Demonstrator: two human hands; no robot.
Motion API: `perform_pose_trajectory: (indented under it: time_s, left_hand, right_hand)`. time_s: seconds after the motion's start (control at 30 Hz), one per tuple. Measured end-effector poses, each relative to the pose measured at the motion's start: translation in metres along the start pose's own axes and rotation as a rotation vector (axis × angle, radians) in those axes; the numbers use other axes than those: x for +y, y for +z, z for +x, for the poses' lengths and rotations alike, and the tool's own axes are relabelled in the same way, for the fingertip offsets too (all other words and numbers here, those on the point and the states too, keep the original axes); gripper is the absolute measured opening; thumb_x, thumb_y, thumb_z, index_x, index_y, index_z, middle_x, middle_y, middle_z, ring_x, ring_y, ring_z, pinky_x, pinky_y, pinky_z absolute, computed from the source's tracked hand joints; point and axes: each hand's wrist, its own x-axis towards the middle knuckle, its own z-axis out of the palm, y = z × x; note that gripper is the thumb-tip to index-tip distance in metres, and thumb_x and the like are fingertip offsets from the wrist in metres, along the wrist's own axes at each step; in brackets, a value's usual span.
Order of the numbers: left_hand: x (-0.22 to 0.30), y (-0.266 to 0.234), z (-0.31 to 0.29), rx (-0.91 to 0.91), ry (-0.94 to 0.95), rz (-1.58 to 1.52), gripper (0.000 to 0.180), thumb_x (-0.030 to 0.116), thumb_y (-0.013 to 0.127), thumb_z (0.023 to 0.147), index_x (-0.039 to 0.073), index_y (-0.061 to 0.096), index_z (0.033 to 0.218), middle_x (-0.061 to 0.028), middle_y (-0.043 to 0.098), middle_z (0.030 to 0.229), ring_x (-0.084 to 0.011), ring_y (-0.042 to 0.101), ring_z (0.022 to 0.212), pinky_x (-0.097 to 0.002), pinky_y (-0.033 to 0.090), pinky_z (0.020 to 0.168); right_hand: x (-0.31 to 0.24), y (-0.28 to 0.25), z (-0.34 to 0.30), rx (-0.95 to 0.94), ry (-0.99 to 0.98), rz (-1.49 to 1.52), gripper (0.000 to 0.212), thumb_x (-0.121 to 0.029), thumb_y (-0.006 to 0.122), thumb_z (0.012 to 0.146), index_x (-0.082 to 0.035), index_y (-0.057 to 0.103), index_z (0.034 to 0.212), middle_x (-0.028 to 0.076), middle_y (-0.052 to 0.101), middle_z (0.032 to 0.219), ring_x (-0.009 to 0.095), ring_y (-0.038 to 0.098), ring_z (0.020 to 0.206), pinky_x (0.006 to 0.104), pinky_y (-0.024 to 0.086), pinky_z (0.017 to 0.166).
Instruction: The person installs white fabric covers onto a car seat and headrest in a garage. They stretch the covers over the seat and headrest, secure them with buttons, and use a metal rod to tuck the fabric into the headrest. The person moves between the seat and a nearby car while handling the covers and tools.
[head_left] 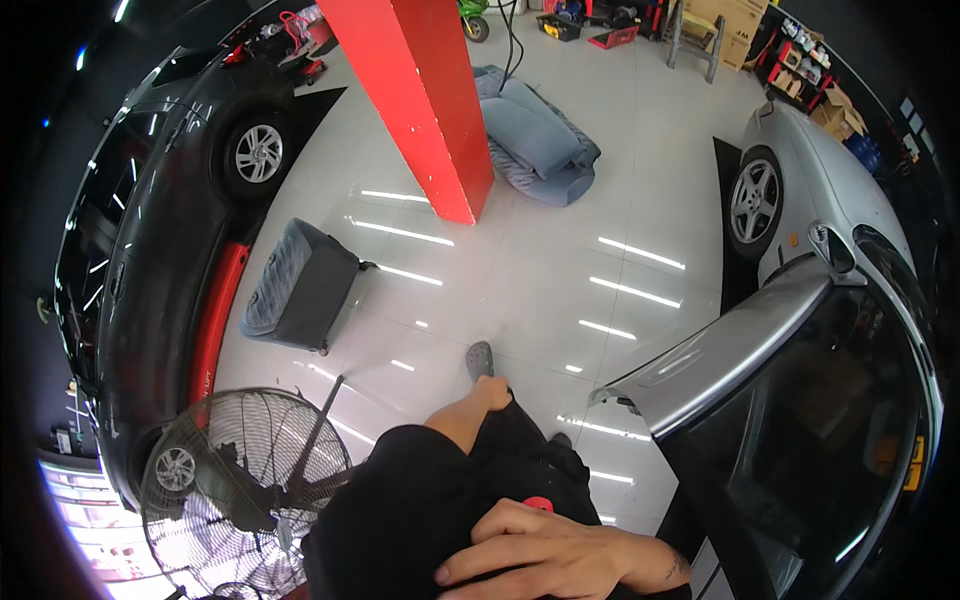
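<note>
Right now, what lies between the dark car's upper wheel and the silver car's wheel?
The head view shows the red pillar and grey padded seating between them, with pale tiled floor.

A small, bright red object point(538, 503) with a smooth, rounded upper edge was partly covered by the right hand point(560, 552). Only its top was left exposed, just beyond the knuckles, set against the black clothing point(400, 505). Its lower part was hidden, so its full shape could not be made out, nor whether it was gripped.
</note>
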Motion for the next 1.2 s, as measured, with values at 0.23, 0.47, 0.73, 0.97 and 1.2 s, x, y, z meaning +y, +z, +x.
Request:
perform_pose_trajectory:
  time_s: [0.23,0.47,0.73,0.97,1.2]
  left_hand:
    - [-0.071,-0.125,0.105,-0.045,0.269,0.069,0.056,0.040,0.064,0.089,0.007,0.062,0.134,-0.0212,0.071,0.122,-0.0411,0.066,0.116,-0.0486,0.052,0.100]
    - [-0.157,-0.240,0.158,0.020,0.253,0.101,0.041,0.025,0.074,0.087,0.003,0.070,0.121,-0.0181,0.073,0.118,-0.0367,0.068,0.111,-0.0447,0.052,0.097]
    - [-0.063,-0.290,0.264,-0.186,0.213,0.021,0.038,0.023,0.066,0.094,0.000,0.069,0.125,-0.0206,0.072,0.115,-0.0375,0.066,0.111,-0.0426,0.050,0.101]
    - [0.084,-0.364,0.337,-0.009,0.515,-0.005,0.050,0.026,0.069,0.093,0.001,0.062,0.135,-0.0256,0.070,0.117,-0.0371,0.065,0.110,-0.0440,0.049,0.102]
    - [0.147,-0.424,0.407,-0.052,0.248,0.043,0.052,0.027,0.070,0.092,0.003,0.061,0.138,-0.0240,0.067,0.126,-0.0356,0.062,0.118,-0.0436,0.046,0.108]
  right_hand:
    - [0.134,-0.084,0.035,-0.048,0.501,-0.114,0.035,-0.030,0.070,0.098,-0.002,0.064,0.118,0.011,0.066,0.102,0.023,0.062,0.091,0.0383,0.051,0.082]
    - [0.234,-0.143,-0.043,0.808,1.005,-0.259,0.034,-0.038,0.067,0.101,-0.007,0.063,0.113,0.003,0.060,0.092,0.014,0.056,0.086,0.0328,0.047,0.077]
    - [0.280,-0.214,-0.085,1.105,0.925,-0.203,0.035,-0.037,0.069,0.098,-0.006,0.064,0.112,0.004,0.059,0.094,0.017,0.055,0.091,0.0338,0.048,0.084]
    - [0.253,-0.372,-0.091,1.101,0.776,-0.188,0.041,-0.031,0.066,0.102,-0.005,0.058,0.132,0.005,0.062,0.114,0.016,0.056,0.109,0.0335,0.044,0.100]
    - [0.061,-0.502,-0.012,0.758,0.027,-0.119,0.076,-0.036,0.069,0.099,-0.009,0.033,0.161,0.012,0.047,0.155,0.023,0.046,0.141,0.0349,0.038,0.112]
